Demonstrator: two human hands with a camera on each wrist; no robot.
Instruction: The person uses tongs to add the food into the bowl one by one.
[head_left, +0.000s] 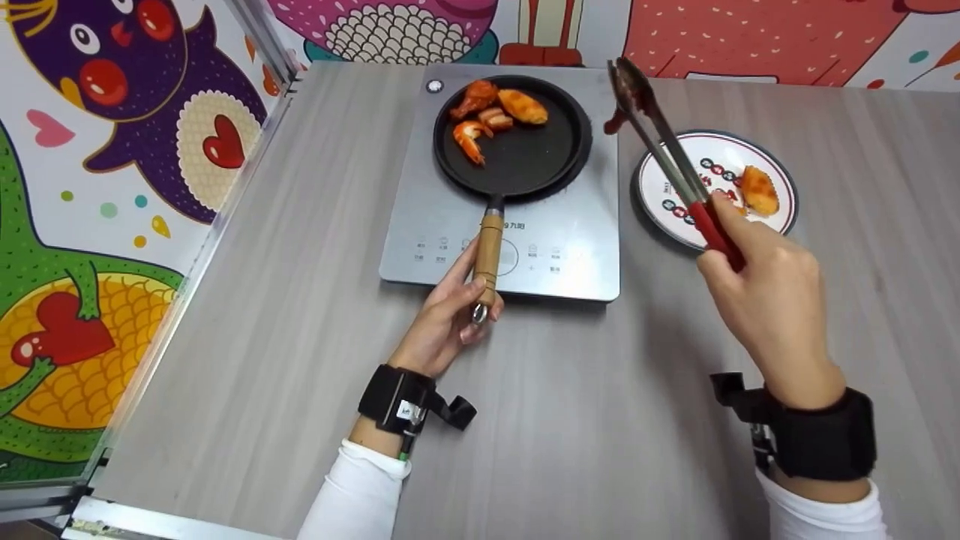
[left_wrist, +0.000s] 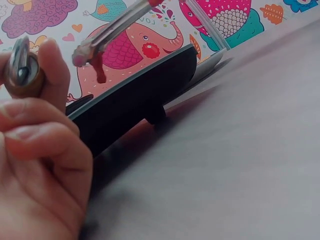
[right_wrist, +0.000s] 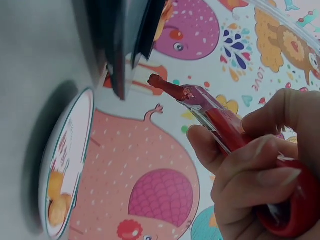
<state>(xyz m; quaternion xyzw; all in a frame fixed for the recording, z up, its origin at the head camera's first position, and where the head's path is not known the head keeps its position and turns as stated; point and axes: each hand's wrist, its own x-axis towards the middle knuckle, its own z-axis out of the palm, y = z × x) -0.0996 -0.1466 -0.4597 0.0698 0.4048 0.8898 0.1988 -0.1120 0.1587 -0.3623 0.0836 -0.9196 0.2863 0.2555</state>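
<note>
My left hand [head_left: 444,322] grips the wooden handle of a black frying pan [head_left: 517,165]. In the pan lie a shrimp [head_left: 466,142], a reddish-brown chicken piece [head_left: 475,97], a golden oval piece [head_left: 525,107] and a small striped meat piece [head_left: 495,119]. My right hand [head_left: 780,300] holds red-handled metal tongs [head_left: 679,157], raised between pan and plate. Their tips pinch a dark red, stick-like piece of food [right_wrist: 167,87]; its kind is unclear. Below the tongs stands a white patterned plate [head_left: 679,154] with a golden piece [head_left: 760,191] and another partly hidden by the hand.
The pan sits on a silver induction cooker [head_left: 420,217] with touch controls along its front. Cooker and plate stand on a grey wood-grain table [head_left: 555,420]. Cartoon-printed panels [head_left: 750,37] rise at the back and left, with a metal frame [head_left: 187,277] along the left edge.
</note>
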